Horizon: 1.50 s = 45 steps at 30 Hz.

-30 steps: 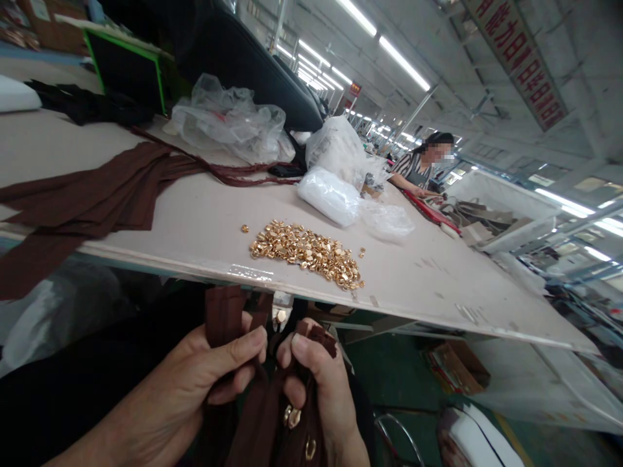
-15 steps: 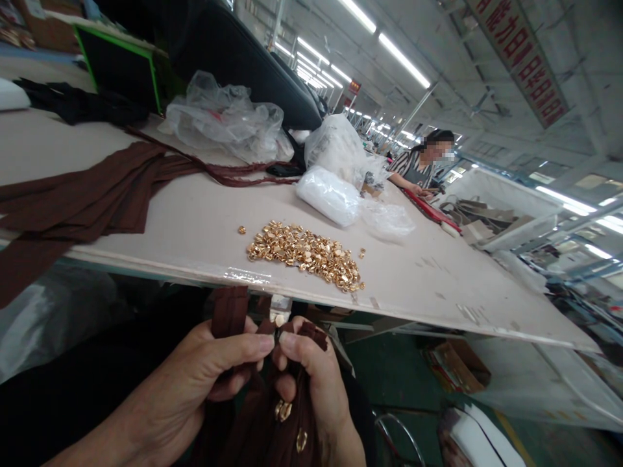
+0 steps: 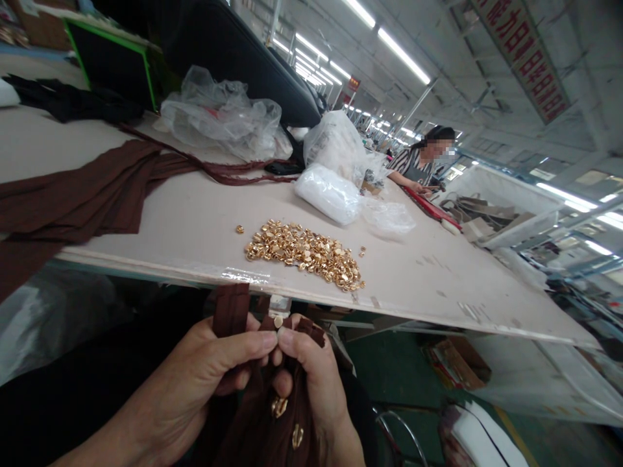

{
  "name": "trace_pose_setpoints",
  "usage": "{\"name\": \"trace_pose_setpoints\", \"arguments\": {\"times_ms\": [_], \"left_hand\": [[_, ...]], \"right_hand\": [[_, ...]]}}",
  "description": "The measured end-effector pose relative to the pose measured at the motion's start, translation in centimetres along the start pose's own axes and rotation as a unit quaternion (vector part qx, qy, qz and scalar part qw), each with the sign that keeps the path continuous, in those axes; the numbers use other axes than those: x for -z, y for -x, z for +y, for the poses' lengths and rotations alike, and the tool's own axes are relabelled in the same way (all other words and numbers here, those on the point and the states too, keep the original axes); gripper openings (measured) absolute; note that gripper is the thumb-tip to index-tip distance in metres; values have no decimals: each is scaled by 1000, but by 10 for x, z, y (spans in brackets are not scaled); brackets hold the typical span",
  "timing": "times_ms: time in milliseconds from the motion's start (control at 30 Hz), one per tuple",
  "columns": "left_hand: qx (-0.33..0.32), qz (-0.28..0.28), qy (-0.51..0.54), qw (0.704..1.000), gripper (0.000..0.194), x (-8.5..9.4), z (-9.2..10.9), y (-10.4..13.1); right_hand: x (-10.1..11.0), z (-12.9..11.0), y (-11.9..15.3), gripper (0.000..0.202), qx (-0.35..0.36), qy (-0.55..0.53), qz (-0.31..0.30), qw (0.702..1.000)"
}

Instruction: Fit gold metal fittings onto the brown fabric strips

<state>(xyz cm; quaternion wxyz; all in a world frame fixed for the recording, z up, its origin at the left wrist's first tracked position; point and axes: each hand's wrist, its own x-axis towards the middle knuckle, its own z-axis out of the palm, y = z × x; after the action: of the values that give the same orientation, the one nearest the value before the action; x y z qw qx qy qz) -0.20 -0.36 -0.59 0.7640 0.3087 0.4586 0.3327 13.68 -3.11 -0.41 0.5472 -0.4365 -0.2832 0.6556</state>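
Just below the table edge, my left hand (image 3: 209,360) is closed on brown zipper tape (image 3: 232,310), its thumb pressed down near the tape's end. My right hand (image 3: 314,363) pinches the same brown tape from the other side, thumb tips almost meeting. Right beyond the thumbs, a gold zipper slider (image 3: 278,322) sits at a small pale holder (image 3: 280,305) fixed to the table edge. More gold sliders (image 3: 279,407) hang on the brown tape beneath my hands. The fingers hide how the tape ends meet the slider.
A heap of gold sliders (image 3: 306,253) lies on the table (image 3: 438,285) near its front edge. Brown tapes (image 3: 82,191) spread at left, and clear plastic bags (image 3: 331,194) stand behind. A co-worker in stripes (image 3: 413,162) is at the far side. A cardboard box (image 3: 457,363) is below.
My thumbs have come slightly closer together and the gold slider's flat face shows more plainly by the holder. The hanging sliders have shifted a little left. Both hands keep their hold.
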Motion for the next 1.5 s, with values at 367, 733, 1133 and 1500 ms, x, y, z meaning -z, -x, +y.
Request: {"name": "trace_pose_setpoints", "arguments": {"times_ms": [367,733,1133,1500], "left_hand": [[-37,30,-1,999,35,-3,2,-1],[-109,24,-97,989,54,0,-4,-3],[-91,32,-58,994,57,-9,5,-2],[-47,0,47,998,33,-23,18,-1]], "right_hand": [[2,3,-7,31,16,-17,18,1000],[7,-26,-6,31,110,238,67,963],[-17,-43,-17,28,289,558,163,761],[-14,-59,-21,29,222,395,20,891]]}}
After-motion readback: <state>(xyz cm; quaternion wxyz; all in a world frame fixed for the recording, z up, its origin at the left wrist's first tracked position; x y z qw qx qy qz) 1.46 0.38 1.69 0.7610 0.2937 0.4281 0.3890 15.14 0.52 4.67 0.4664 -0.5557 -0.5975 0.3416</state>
